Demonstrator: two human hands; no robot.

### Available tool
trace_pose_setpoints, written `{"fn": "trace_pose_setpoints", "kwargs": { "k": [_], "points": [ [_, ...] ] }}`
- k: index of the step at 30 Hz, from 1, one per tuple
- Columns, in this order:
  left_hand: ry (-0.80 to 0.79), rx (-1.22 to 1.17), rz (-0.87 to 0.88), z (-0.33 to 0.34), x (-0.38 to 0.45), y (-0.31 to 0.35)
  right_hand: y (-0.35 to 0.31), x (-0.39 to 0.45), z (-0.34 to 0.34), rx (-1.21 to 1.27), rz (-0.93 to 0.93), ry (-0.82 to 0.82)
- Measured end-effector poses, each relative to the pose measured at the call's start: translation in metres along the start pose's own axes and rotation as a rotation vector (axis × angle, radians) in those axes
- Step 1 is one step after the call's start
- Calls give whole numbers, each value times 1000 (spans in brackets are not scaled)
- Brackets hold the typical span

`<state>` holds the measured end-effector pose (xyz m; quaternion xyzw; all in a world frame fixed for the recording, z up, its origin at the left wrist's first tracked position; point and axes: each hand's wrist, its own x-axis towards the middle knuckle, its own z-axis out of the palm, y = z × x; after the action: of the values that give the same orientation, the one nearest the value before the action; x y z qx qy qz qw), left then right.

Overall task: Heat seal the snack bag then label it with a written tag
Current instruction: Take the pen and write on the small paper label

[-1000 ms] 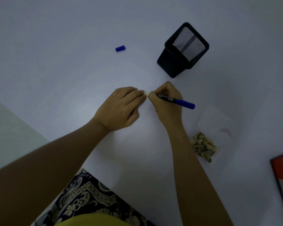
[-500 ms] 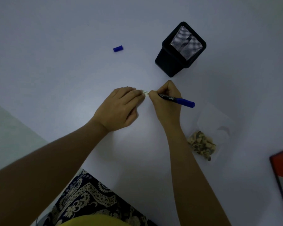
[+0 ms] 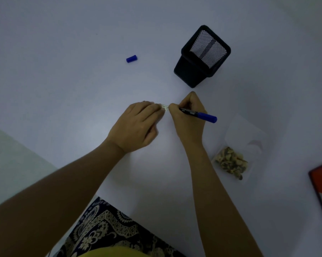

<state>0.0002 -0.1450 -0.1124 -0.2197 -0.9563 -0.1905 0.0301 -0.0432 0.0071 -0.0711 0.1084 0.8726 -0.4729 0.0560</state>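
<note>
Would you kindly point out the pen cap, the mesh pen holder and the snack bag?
pen cap (image 3: 131, 59), head view, middle of its side
mesh pen holder (image 3: 190, 71), head view, dark outer wall
snack bag (image 3: 230, 162), head view, the snacks inside

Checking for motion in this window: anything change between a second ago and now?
Barely anything. The right hand keeps gripping the blue marker at the small tag, and the left hand still holds the tag down on the table. Nothing was picked up or let go. The marker cap, mesh pen holder and snack bag stayed where they were.
</note>
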Motion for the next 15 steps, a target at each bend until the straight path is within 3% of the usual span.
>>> {"fn": "trace_pose_setpoints", "kwargs": {
  "k": [8, 15],
  "points": [
    [20, -37, -5, 1, -2, 1, 4, -6, 11, 226, 26, 221],
    [-21, -89, -8, -8, 0, 1, -8, 4, -6, 458, 328, 193]
  ]
}}
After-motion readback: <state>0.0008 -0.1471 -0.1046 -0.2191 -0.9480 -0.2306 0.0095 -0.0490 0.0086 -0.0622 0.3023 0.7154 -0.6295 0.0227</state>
